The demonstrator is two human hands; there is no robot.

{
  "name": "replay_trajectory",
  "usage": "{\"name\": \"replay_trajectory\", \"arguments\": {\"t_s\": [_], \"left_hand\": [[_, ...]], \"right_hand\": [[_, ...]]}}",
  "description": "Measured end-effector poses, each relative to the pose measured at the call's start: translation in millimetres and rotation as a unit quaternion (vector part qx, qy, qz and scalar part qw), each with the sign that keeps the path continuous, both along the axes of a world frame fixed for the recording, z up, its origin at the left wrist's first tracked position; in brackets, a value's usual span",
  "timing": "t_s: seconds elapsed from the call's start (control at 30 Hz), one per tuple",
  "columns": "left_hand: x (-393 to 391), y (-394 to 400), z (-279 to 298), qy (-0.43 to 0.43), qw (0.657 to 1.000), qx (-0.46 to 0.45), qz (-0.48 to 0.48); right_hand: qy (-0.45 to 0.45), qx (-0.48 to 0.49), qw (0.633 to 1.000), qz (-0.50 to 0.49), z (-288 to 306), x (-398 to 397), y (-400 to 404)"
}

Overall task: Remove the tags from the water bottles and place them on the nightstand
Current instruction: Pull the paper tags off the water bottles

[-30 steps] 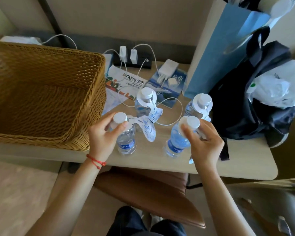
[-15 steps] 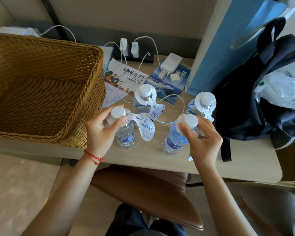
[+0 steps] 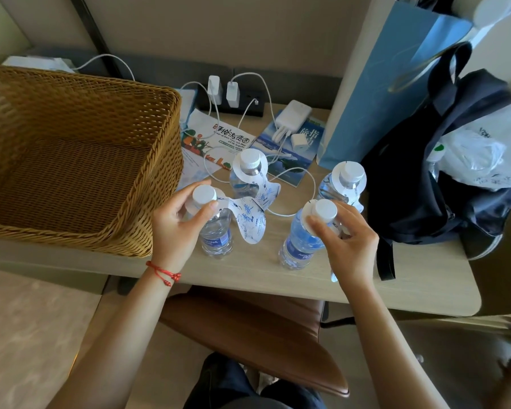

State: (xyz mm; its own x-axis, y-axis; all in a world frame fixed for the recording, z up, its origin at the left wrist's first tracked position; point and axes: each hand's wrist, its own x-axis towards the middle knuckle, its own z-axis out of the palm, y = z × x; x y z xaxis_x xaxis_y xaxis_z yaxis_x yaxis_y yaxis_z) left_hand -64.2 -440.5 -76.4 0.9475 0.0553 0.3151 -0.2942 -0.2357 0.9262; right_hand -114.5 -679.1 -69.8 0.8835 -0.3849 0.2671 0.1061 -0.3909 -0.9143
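My left hand (image 3: 176, 228) grips the neck of the near-left clear plastic water bottle with the white cap (image 3: 216, 231), thumb and fingers curled just under the cap. Its white paper tag with blue print (image 3: 250, 221) is on the neck and flares out to the right. My right hand (image 3: 347, 240) curls round the neck of the near-right water bottle with the blue label (image 3: 300, 240), fingertips pinching at the white collar of its tag just under the cap; most of that tag is hidden behind my hand.

Two more capped bottles stand farther back, each with a tag round the neck: the far-middle bottle (image 3: 247, 172) and the far-right bottle (image 3: 344, 181). All four stand upright on the pale wooden bench (image 3: 248, 276), close together.

To the left, the big woven wicker basket (image 3: 71, 160) sits just beside my left hand, its near-right corner overhanging the bench edge. To the right, the dark fabric bag (image 3: 425, 172) crowds the far-right bottle, one strap hanging over the near edge. Behind the bottles lie white charger cables (image 3: 304, 172) and printed brochures (image 3: 216, 143), and a tall blue paper bag (image 3: 381, 93) stands behind them. The open strip of bench lies along the rounded near edge, in front of the two near bottles; below it is the brown leather chair (image 3: 263, 335).
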Motion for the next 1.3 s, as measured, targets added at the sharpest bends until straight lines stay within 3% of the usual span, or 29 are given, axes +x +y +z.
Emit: {"name": "replay_trajectory", "arguments": {"t_s": [0.23,0.5,0.6,0.83,1.3], "left_hand": [[-9,-1,13,-0.031,0.998,0.039,0.041],[-30,-12,28,-0.155,0.987,0.049,0.017],[-39,-36,30,-0.111,0.993,0.025,-0.041],[-38,-84,15,0.083,0.985,-0.042,-0.146],[-7,-104,-16,0.220,0.937,-0.096,-0.253]], "right_hand": [[0.038,0.018,0.999,0.015,5,-2,-3],[0.037,0.012,0.999,0.026,13,-8,-13],[0.037,0.059,0.997,0.029,15,-10,-17],[0.058,0.103,0.992,0.050,11,-9,-32],[0.156,0.142,0.977,0.031,10,1,-45]]}}
